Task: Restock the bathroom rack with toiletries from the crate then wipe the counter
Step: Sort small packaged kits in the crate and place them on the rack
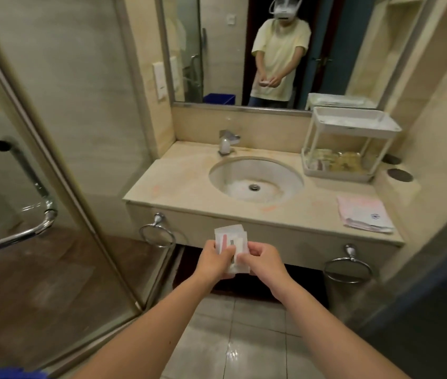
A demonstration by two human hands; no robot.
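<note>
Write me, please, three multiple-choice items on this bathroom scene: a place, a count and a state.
1. On which side of the sink does the rack stand on the counter? A left B right C in front
2. How many towel rings hang on the counter's front? A one B two C three
3. What holds the packets? A left hand and right hand together B one hand only C the counter
Key: 1 B, it stands by the right wall; 2 B, one ring left, one right of the hands; 3 A, both hands' fingers curl round the stack.
</note>
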